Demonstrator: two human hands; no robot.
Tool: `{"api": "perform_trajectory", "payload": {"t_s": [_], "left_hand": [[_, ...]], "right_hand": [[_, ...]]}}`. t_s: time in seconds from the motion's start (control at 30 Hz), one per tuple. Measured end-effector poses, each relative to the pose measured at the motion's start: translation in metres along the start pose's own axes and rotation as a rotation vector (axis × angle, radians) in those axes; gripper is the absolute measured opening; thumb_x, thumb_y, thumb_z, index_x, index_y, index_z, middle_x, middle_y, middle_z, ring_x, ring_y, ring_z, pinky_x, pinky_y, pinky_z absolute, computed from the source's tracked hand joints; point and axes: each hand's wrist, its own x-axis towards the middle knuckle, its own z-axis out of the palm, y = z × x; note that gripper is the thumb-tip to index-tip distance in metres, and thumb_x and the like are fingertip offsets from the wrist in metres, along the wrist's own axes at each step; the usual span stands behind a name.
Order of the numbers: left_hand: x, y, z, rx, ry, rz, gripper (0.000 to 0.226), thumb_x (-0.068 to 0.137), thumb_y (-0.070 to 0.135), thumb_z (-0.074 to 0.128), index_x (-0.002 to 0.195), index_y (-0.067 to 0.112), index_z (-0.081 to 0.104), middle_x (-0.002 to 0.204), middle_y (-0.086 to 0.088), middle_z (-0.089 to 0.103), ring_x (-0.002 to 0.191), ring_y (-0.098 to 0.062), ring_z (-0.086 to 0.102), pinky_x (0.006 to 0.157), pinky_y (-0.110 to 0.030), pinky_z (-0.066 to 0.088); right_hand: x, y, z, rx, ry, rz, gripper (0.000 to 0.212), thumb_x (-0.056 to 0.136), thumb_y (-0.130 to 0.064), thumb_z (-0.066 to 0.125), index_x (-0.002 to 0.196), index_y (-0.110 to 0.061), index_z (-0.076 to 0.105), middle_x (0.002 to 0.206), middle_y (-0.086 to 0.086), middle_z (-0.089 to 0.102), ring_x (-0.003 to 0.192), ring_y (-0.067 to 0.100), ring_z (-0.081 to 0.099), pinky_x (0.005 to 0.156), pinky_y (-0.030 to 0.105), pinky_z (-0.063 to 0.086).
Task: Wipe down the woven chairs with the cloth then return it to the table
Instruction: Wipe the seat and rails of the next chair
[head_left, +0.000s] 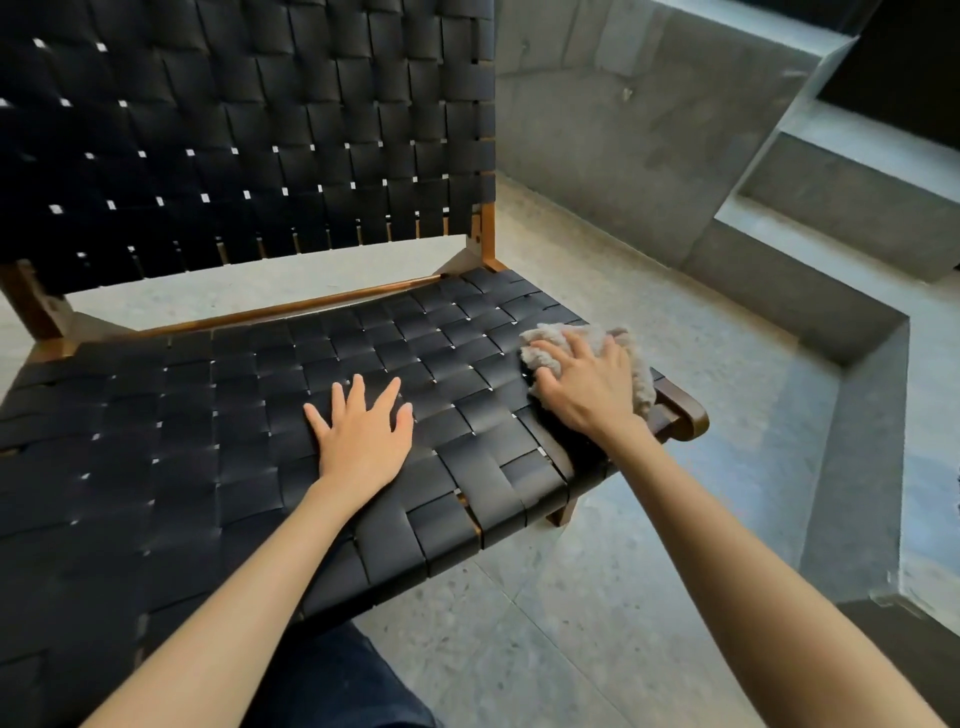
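Note:
A chair of black woven straps on a brown wooden frame fills the left and middle; its seat (218, 415) lies in front of me and its back (249, 130) rises behind. A fluffy grey cloth (636, 364) lies on the seat's right edge. My right hand (582, 384) presses down on the cloth with fingers spread over it. My left hand (363, 431) rests flat on the middle of the seat, fingers straight and splayed, holding nothing.
Speckled pale stone floor (571, 597) runs under and to the right of the chair. Grey concrete steps and ledges (857, 364) stand close on the right. A dark trouser leg (332, 680) shows at the bottom edge.

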Motion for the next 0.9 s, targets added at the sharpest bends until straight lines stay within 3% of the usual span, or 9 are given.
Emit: {"api": "perform_trajectory", "payload": {"t_s": [0.1,0.2,0.27,0.4,0.47,0.53,0.63,0.77,0.9], "left_hand": [[0.002,-0.001,-0.001,0.017,-0.009,-0.02,0.05,0.101,0.042,0.021,0.15,0.031,0.02,0.159,-0.009,0.011,0.146,-0.033,0.001,0.114,-0.056,-0.004],[0.004,-0.003,-0.002,0.061,-0.056,-0.007,0.05,0.101,0.044,0.019,0.15,0.035,0.016,0.159,-0.004,0.009,0.146,-0.032,0.001,0.115,-0.054,-0.003],[0.005,-0.006,-0.004,0.063,-0.073,-0.007,0.05,0.1,0.046,0.017,0.15,0.038,0.013,0.16,-0.002,0.008,0.146,-0.031,0.001,0.115,-0.052,-0.003],[0.005,-0.007,-0.003,0.106,-0.091,-0.003,0.051,0.1,0.048,0.013,0.15,0.039,0.008,0.16,-0.001,0.005,0.146,-0.03,0.0,0.115,-0.051,-0.004],[0.007,-0.01,-0.003,0.119,-0.099,0.004,0.051,0.099,0.051,0.012,0.149,0.042,0.007,0.16,0.002,0.005,0.146,-0.029,0.001,0.116,-0.049,-0.002],[0.009,-0.018,-0.005,0.12,-0.084,0.036,0.051,0.097,0.055,0.013,0.148,0.045,0.009,0.159,0.004,0.009,0.145,-0.027,0.007,0.116,-0.044,0.002],[0.013,-0.028,-0.007,0.09,-0.083,0.076,0.051,0.096,0.057,0.015,0.146,0.049,0.013,0.158,0.009,0.013,0.143,-0.025,0.011,0.116,-0.041,0.006],[0.015,-0.024,-0.005,0.028,-0.002,0.081,0.045,0.1,0.044,0.021,0.146,0.045,0.022,0.158,0.009,0.017,0.144,-0.026,0.009,0.117,-0.044,0.0],[0.016,-0.028,-0.009,0.041,0.044,-0.037,0.048,0.102,0.034,0.025,0.15,0.034,0.018,0.159,0.003,0.009,0.145,-0.029,0.002,0.116,-0.048,-0.003]], "right_hand": [[-0.024,-0.042,0.014,0.039,-0.045,-0.322,0.05,0.095,-0.043,0.021,0.143,-0.044,0.034,0.154,-0.005,0.031,0.134,0.032,0.033,0.115,0.045,0.017],[-0.038,-0.056,0.019,0.061,-0.095,-0.464,0.055,0.091,-0.048,0.021,0.145,-0.044,0.032,0.153,-0.006,0.031,0.137,0.033,0.026,0.118,0.045,0.008],[-0.028,-0.042,0.016,-0.031,-0.041,-0.422,0.053,0.09,-0.054,0.028,0.143,-0.049,0.032,0.152,-0.009,0.03,0.139,0.036,0.019,0.115,0.048,0.004],[0.024,0.011,0.002,-0.167,-0.046,-0.081,0.054,0.087,-0.061,0.037,0.141,-0.053,0.033,0.156,-0.008,0.022,0.142,0.045,0.006,0.111,0.066,-0.001],[0.046,0.026,-0.004,-0.121,-0.071,0.024,0.056,0.086,-0.064,0.035,0.14,-0.049,0.038,0.158,-0.005,0.02,0.139,0.049,0.015,0.108,0.068,0.003],[0.059,0.026,-0.006,-0.062,-0.075,0.025,0.056,0.086,-0.059,0.034,0.139,-0.042,0.044,0.157,-0.001,0.024,0.129,0.045,0.038,0.106,0.054,0.026],[0.06,0.014,-0.002,-0.051,-0.014,-0.07,0.046,0.094,-0.045,0.035,0.137,-0.036,0.049,0.153,-0.001,0.032,0.121,0.042,0.044,0.103,0.046,0.031],[0.037,-0.027,0.007,0.022,-0.036,-0.389,0.042,0.098,-0.035,0.033,0.137,-0.046,0.044,0.152,-0.012,0.035,0.128,0.031,0.037,0.112,0.045,0.021],[-0.003,-0.104,0.031,0.085,-0.114,-0.59,0.049,0.097,-0.037,0.035,0.146,-0.04,0.034,0.155,-0.008,0.03,0.138,0.041,0.022,0.117,0.049,0.005]]}}
